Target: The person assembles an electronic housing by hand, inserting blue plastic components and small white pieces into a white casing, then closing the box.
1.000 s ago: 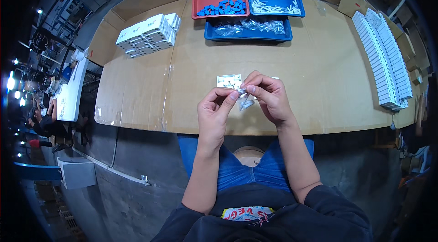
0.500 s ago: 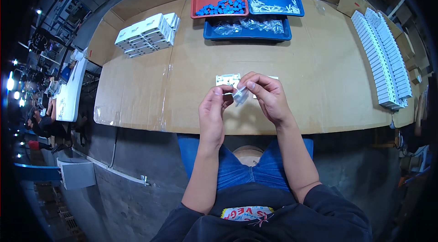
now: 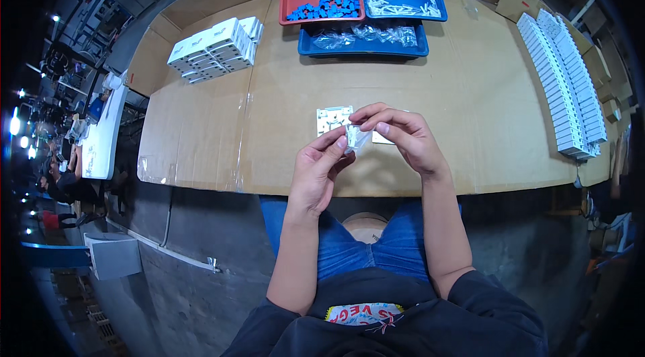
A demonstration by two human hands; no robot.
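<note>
Our left hand [image 3: 314,170] pinches the small clear plastic bag [image 3: 358,139], probably steadying it for our right hand [image 3: 414,142], whose grip at its edge we cannot tell.

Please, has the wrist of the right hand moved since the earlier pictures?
Yes. Judged against the lower blue tray, the wrist of the right hand has shifted a little to the right.
</note>
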